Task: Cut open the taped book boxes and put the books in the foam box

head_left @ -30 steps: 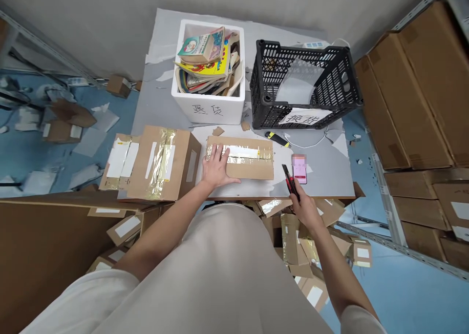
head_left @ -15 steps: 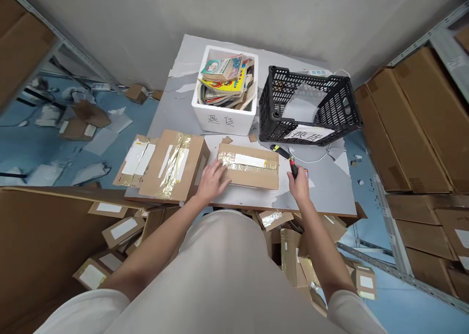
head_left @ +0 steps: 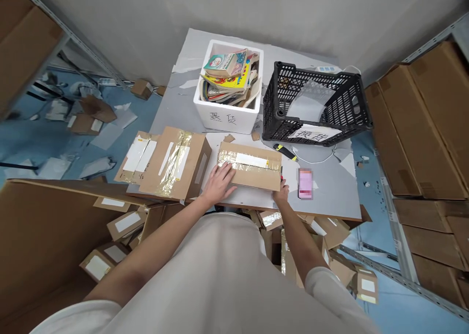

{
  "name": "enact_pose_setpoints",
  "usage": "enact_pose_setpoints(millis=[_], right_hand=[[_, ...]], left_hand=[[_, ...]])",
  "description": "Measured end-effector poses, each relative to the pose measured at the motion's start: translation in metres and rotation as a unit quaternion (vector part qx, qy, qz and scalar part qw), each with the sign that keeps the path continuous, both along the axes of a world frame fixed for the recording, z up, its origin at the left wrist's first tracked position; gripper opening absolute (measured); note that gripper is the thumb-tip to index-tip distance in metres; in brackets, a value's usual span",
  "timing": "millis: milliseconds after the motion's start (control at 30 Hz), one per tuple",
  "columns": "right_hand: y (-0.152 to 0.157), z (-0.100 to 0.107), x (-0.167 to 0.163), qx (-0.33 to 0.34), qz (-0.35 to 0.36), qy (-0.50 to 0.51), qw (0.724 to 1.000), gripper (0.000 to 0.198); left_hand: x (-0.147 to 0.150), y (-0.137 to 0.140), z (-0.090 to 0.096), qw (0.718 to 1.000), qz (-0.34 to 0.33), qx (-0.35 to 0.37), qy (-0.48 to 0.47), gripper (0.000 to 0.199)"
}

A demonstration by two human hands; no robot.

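Note:
A taped cardboard box (head_left: 252, 180) with a white label lies on the table in front of me. My left hand (head_left: 219, 181) rests its outstretched fingers on the box's left front corner, gripping nothing. At the right end of the box, my right hand (head_left: 281, 193) is closed around a red-and-black utility knife (head_left: 282, 177), mostly hidden by the hand and the box. Behind the box's right corner lies a yellow-and-black cutter (head_left: 286, 152). To the right of my right hand is a phone (head_left: 305, 183) with a blurred pink screen.
A larger taped carton (head_left: 174, 163) and a flatter parcel (head_left: 136, 159) stand at the left. Behind are a white foam box (head_left: 225, 116) full of books and a black plastic crate (head_left: 318, 129). Several cartons lie below the table's front edge; shelves flank both sides.
My right hand has moved left with the utility knife, from beside the box to its right end, uncovering the phone. The left hand stays on the box.

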State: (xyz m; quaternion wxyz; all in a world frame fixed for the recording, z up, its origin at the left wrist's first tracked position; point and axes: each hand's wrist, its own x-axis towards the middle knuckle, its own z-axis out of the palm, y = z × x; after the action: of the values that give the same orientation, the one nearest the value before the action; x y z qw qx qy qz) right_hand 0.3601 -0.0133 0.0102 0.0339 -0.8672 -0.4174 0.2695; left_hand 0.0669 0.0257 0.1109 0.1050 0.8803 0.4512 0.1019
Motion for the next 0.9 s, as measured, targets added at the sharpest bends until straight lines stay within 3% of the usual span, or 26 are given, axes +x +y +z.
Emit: enact_pose_setpoints(millis=[100, 200, 267, 333, 467, 533, 633, 733, 800, 900], right_hand=[[0.007, 0.022, 0.014, 0.049, 0.017, -0.025, 0.998, 0.074], [0.029, 0.062, 0.024, 0.150, 0.062, -0.061, 0.985, 0.069], [0.047, 0.088, 0.018, 0.234, 0.225, -0.076, 0.943, 0.072], [0.064, 0.107, 0.002, 0.227, 0.389, -0.088, 0.889, 0.072], [0.089, 0.126, -0.024, 0.149, 0.513, -0.170, 0.828, 0.059], [0.105, 0.136, -0.022, 0.111, 0.530, -0.179, 0.821, 0.050], [0.144, 0.150, -0.009, 0.059, 0.480, -0.177, 0.857, 0.049], [0.182, 0.152, -0.006, 0.044, 0.423, -0.197, 0.883, 0.048], [0.189, 0.146, -0.011, 0.066, 0.409, -0.209, 0.886, 0.043], [0.167, 0.137, -0.021, 0.169, 0.407, -0.208, 0.873, 0.044]], left_hand=[[0.007, 0.002, -0.003, 0.999, -0.041, -0.003, 0.005, 0.061], [0.010, 0.003, -0.010, 0.998, -0.054, -0.010, 0.006, 0.061], [0.010, 0.004, -0.014, 0.999, -0.047, -0.014, 0.005, 0.062], [0.011, 0.006, -0.016, 0.999, -0.043, -0.020, 0.006, 0.064], [0.012, 0.007, -0.016, 0.998, -0.043, -0.033, 0.019, 0.070], [0.011, 0.005, -0.016, 0.998, -0.043, -0.036, 0.025, 0.072], [0.009, -0.001, -0.016, 0.997, -0.055, -0.041, 0.026, 0.073], [0.009, -0.007, -0.013, 0.997, -0.057, -0.044, 0.024, 0.076], [0.009, -0.009, -0.007, 0.997, -0.056, -0.043, 0.023, 0.077], [0.005, -0.002, 0.006, 0.998, -0.043, -0.031, 0.016, 0.079]])
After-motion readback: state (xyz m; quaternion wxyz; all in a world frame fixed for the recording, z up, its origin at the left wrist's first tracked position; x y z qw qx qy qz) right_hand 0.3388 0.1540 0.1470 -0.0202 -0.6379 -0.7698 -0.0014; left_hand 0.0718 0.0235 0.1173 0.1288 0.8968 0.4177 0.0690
